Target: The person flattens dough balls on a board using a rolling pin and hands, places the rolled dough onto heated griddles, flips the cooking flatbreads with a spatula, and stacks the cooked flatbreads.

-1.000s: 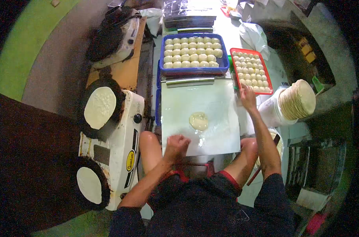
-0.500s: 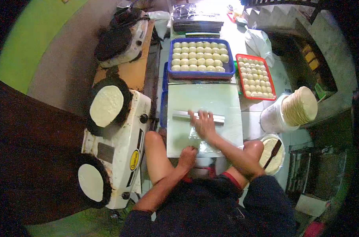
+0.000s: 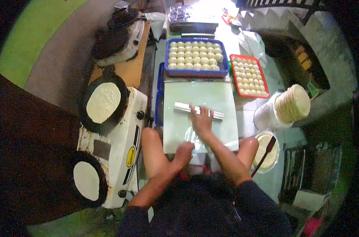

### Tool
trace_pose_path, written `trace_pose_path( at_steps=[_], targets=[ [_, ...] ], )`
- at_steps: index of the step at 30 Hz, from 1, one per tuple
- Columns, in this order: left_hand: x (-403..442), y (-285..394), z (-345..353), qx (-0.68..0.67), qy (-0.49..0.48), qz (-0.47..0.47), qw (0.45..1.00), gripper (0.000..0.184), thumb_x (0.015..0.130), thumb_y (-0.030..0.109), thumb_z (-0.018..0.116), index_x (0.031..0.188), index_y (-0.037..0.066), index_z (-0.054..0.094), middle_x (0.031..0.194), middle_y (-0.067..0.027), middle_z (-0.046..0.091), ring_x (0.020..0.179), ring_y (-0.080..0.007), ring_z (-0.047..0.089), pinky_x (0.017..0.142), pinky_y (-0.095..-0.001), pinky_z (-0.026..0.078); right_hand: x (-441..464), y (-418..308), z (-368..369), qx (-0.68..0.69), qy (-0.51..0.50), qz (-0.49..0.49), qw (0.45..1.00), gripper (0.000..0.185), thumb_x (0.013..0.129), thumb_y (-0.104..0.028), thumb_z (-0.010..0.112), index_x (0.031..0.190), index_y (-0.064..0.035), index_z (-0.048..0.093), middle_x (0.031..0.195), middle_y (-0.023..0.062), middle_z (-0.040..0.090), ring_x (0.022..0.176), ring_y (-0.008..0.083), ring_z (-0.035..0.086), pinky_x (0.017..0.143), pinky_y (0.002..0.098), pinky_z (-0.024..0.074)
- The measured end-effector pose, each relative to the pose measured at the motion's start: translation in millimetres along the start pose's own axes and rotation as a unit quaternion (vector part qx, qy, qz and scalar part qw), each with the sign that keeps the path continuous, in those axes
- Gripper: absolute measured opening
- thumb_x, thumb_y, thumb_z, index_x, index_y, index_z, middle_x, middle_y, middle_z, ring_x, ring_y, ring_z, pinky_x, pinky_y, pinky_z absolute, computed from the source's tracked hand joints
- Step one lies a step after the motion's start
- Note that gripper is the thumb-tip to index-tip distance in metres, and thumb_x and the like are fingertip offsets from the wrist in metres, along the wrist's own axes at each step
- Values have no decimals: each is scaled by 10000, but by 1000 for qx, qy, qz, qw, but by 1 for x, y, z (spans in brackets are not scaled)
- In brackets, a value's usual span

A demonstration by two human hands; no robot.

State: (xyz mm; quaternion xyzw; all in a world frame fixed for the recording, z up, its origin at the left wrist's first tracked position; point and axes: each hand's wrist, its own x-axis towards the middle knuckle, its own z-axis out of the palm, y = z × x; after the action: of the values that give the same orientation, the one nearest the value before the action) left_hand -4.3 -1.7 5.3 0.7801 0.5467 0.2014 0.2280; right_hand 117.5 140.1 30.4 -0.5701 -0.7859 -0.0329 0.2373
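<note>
A pale board (image 3: 223, 93) lies in front of me between my knees. Across its middle rests a silvery rolling pin (image 3: 182, 106), slightly tilted. My right hand (image 3: 202, 122) lies over the pin's middle, fingers curving across it. My left hand (image 3: 183, 154) is closed at the board's near edge; whatever its fingers may hold is hidden. Bright glare near the left hand makes it hard to tell whether thin dough lies on the board. Beyond the board, a blue tray (image 3: 195, 73) carries rows of round dough balls (image 3: 194, 55).
A red tray (image 3: 232, 75) of dough balls stands at right, near a stack of flatbreads (image 3: 292, 106) on a white bucket (image 3: 264, 114). Below is a tub (image 3: 277, 152) with a dark spatula (image 3: 268, 149). At left, flatbreads (image 3: 103, 102) lie on black griddles of a white stove (image 3: 132, 118).
The rolling pin has tilted, its left end now farther from me, with my right hand still on it. My left hand stays near the board's front edge. The view has shifted slightly.
</note>
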Motion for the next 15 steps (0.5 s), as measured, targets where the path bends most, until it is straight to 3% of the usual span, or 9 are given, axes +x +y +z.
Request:
trace_pose_path(
  at_steps=[1, 2, 4, 6, 7, 10, 11, 14, 15],
  targets=[
    [4, 6, -11, 0, -9, -1, 1000, 170, 695, -43, 612, 843, 39, 628, 889, -178, 613, 932, -384, 588, 818, -493, 491, 20, 0, -8, 28, -11, 19, 999, 477, 913, -326, 642, 1375, -268, 540, 1170, 125, 540, 1210, 302, 462, 1050, 587, 273],
    [-1, 4, -8, -11, -10, 4, 1000, 168, 699, -40, 614, 846, 41, 629, 889, -175, 614, 932, -380, 590, 819, -491, 491, 32, 0, -13, 73, -45, 62, 994, 369, 923, -327, 633, 1284, -248, 619, 1314, 167, 515, 1336, 335, 394, 1125, 615, 194],
    [3, -1, -9, -28, 3, 26, 999, 164, 709, -35, 619, 852, 45, 633, 889, -168, 617, 931, -372, 593, 821, -488, 492, 34, 1, -17, 53, -63, 86, 993, 313, 903, -337, 650, 1191, -219, 682, 1521, 204, 372, 1461, 369, 259, 1154, 656, 161],
    [4, 3, -11, 3, -10, 8, 1000, 191, 680, -25, 677, 848, 56, 637, 891, -152, 623, 920, -357, 598, 813, -477, 494, 28, 8, -33, 134, -152, 126, 971, 350, 870, -337, 683, 1201, -225, 697, 1630, 202, 193, 1515, 393, 132, 1152, 673, 193],
    [2, 1, -9, -3, -4, 8, 1000, 207, 667, -19, 697, 851, 58, 639, 893, -150, 624, 918, -354, 598, 812, -473, 495, 21, 16, -20, 219, -67, 73, 971, 449, 859, -335, 696, 1300, -262, 648, 1641, 167, 180, 1501, 380, 195, 1123, 670, 275],
    [2, -2, -6, -1, -4, 14, 1000, 259, 630, -10, 740, 860, 63, 645, 888, -151, 630, 911, -357, 602, 822, -463, 499, 10, 20, -27, 148, -210, 63, 964, 483, 888, -275, 667, 1365, -287, 595, 1622, 147, 254, 1487, 357, 251, 1151, 655, 237],
    [2, -1, -8, 4, -7, 19, 1000, 253, 634, -10, 736, 858, 63, 646, 883, -152, 630, 908, -359, 603, 824, -463, 499, 11, 13, -32, 95, -198, 46, 974, 474, 927, -229, 613, 1396, -277, 563, 1584, 133, 342, 1471, 330, 297, 1160, 664, 198],
    [4, -1, -12, -1, 8, 30, 1000, 234, 642, -15, 724, 849, 60, 645, 868, -156, 630, 901, -365, 604, 825, -464, 499, 2, 6, -26, 63, -121, 40, 990, 475, 942, -203, 585, 1411, -271, 555, 1542, 186, 392, 1485, 362, 256, 1172, 662, 150],
    [1, 2, -13, -8, 13, 31, 999, 228, 644, -17, 721, 846, 59, 644, 863, -158, 630, 900, -367, 604, 824, -464, 499, 0, 6, -25, 14, -80, 29, 996, 515, 916, -222, 603, 1425, -270, 545, 1561, 233, 336, 1496, 406, 207, 1169, 666, 149]
  ],
)
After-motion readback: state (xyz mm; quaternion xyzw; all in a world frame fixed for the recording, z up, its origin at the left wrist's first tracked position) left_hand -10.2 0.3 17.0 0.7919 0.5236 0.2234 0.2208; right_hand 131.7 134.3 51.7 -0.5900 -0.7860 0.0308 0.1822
